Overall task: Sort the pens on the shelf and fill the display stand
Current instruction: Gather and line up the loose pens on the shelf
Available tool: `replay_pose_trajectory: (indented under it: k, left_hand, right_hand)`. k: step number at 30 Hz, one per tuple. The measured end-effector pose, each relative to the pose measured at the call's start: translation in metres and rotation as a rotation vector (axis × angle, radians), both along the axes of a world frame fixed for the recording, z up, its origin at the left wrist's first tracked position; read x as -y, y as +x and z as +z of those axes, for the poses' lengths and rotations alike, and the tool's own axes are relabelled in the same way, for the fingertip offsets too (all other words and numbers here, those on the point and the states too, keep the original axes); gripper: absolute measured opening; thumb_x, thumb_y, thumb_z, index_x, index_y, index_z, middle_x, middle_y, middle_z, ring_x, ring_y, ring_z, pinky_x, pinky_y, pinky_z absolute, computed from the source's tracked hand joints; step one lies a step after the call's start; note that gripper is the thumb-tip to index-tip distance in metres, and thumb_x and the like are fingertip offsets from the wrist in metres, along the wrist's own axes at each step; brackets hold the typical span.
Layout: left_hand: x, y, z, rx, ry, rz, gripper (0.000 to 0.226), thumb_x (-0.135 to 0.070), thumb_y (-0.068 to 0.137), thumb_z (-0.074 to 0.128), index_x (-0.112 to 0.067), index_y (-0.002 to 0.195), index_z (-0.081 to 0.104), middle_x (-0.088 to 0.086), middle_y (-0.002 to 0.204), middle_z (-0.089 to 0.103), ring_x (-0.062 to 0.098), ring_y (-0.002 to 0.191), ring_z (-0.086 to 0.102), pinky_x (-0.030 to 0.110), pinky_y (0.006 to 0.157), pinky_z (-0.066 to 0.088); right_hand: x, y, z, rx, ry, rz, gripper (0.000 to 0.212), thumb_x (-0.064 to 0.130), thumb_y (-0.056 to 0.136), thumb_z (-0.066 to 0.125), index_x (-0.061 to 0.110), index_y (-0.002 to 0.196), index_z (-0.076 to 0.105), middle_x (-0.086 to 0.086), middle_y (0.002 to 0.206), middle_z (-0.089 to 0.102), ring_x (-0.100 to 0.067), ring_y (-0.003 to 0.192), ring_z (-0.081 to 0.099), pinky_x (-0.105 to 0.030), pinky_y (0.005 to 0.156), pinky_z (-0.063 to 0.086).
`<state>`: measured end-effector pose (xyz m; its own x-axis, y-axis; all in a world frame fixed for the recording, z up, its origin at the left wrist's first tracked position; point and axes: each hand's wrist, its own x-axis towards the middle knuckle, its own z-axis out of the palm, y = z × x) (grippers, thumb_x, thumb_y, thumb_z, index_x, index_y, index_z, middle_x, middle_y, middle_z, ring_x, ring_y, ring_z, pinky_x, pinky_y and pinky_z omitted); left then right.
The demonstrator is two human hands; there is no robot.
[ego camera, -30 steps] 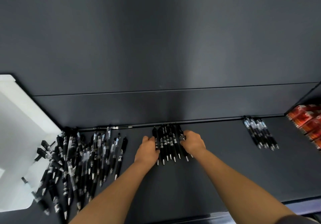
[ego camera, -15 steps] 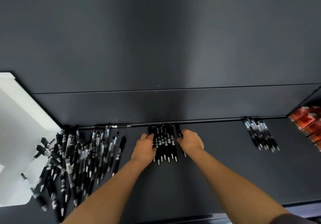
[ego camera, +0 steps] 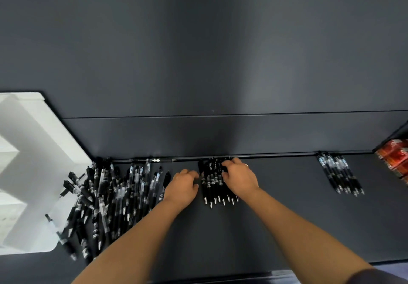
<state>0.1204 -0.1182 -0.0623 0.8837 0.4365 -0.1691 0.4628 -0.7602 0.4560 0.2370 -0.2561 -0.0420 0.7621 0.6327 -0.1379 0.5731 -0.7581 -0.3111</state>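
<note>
Head camera: a person squares up a small batch of black retractable pens (ego camera: 215, 184) on a dark shelf (ego camera: 287, 217), their clip ends pushed up against the shelf's back wall (ego camera: 220, 138) and their silver tips pointing toward the viewer. The left hand (ego camera: 182, 186) presses in against the batch's left edge, fingers curled; the right hand (ego camera: 239, 179) lies over the batch's right side, fingers spread on the barrels. Neither hand has closed around a pen; both appear to be pushing and steadying rather than lifting.

To the left, an unsorted heap of pens (ego camera: 106, 200), some black and some clear-barrelled, sprawls beside and partly over a white display stand (ego camera: 33, 151) at the frame's edge. One lone pen (ego camera: 154, 159) lies along the back wall above the heap. Well apart to the right, a second tidy group of clear-barrelled pens (ego camera: 340, 175) rests near red packages (ego camera: 395, 158).

The step in hand looks like sorting by type, with this group being aligned. Much remains: the heap is large, and the little of the stand in view is bare apart from the pens lying over its edge. The next move probably calls for a reach left into the heap to pick out matching black pens without scattering the rest.
</note>
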Motion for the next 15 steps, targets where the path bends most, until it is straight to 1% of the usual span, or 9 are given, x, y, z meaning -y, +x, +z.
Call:
replay_pose_trajectory:
  k: [3, 6, 8, 12, 14, 15]
  left_hand:
    - [-0.016, -0.011, 0.005, 0.009, 0.059, 0.015, 0.030, -0.020, 0.094, 0.048, -0.018, 0.123, 0.054, 0.003, 0.121, 0.052, 0.020, 0.116, 0.049, 0.038, 0.091, 0.048]
    - [-0.034, -0.027, 0.011, 0.017, 0.115, 0.047, 0.029, -0.018, 0.094, 0.046, -0.018, 0.121, 0.056, 0.003, 0.118, 0.055, 0.021, 0.113, 0.050, 0.038, 0.089, 0.048]
    - [-0.047, -0.039, 0.013, 0.028, 0.127, 0.089, 0.028, -0.016, 0.093, 0.046, -0.017, 0.119, 0.058, 0.003, 0.117, 0.057, 0.023, 0.111, 0.052, 0.038, 0.086, 0.049]
    - [-0.067, -0.063, 0.016, 0.050, 0.129, 0.205, 0.020, -0.017, 0.092, 0.045, -0.016, 0.105, 0.061, 0.004, 0.110, 0.062, 0.025, 0.101, 0.058, 0.034, 0.075, 0.047]
    - [-0.077, -0.073, 0.016, 0.047, 0.145, 0.217, 0.019, -0.016, 0.091, 0.046, -0.017, 0.103, 0.060, 0.003, 0.109, 0.063, 0.025, 0.100, 0.058, 0.033, 0.072, 0.046]
    - [-0.080, -0.077, 0.016, 0.044, 0.159, 0.209, 0.019, -0.016, 0.091, 0.045, -0.018, 0.103, 0.060, 0.002, 0.108, 0.063, 0.024, 0.101, 0.058, 0.033, 0.072, 0.047]
  right_hand:
    - [-0.017, -0.013, 0.004, -0.019, 0.024, 0.147, 0.036, 0.024, 0.097, 0.046, 0.018, 0.131, 0.051, -0.006, 0.129, 0.048, -0.029, 0.118, 0.048, -0.038, 0.091, 0.048]
    - [-0.036, -0.029, 0.007, -0.055, 0.024, 0.251, 0.032, 0.025, 0.096, 0.046, 0.018, 0.126, 0.056, -0.006, 0.126, 0.051, -0.029, 0.116, 0.052, -0.037, 0.091, 0.048]
    - [-0.050, -0.042, 0.009, -0.092, -0.007, 0.322, 0.032, 0.027, 0.096, 0.046, 0.020, 0.126, 0.056, -0.007, 0.126, 0.053, -0.028, 0.115, 0.054, -0.036, 0.091, 0.046]
    - [-0.078, -0.069, 0.009, -0.179, -0.100, 0.475, 0.033, 0.030, 0.096, 0.047, 0.026, 0.128, 0.054, -0.008, 0.128, 0.058, -0.030, 0.118, 0.052, -0.037, 0.095, 0.044]
    - [-0.091, -0.081, 0.007, -0.220, -0.139, 0.527, 0.033, 0.031, 0.096, 0.046, 0.028, 0.128, 0.054, -0.009, 0.129, 0.058, -0.030, 0.115, 0.055, -0.036, 0.094, 0.045]
    - [-0.096, -0.086, 0.006, -0.250, -0.163, 0.546, 0.032, 0.031, 0.097, 0.046, 0.028, 0.127, 0.054, -0.008, 0.127, 0.059, -0.029, 0.108, 0.059, -0.035, 0.092, 0.046]
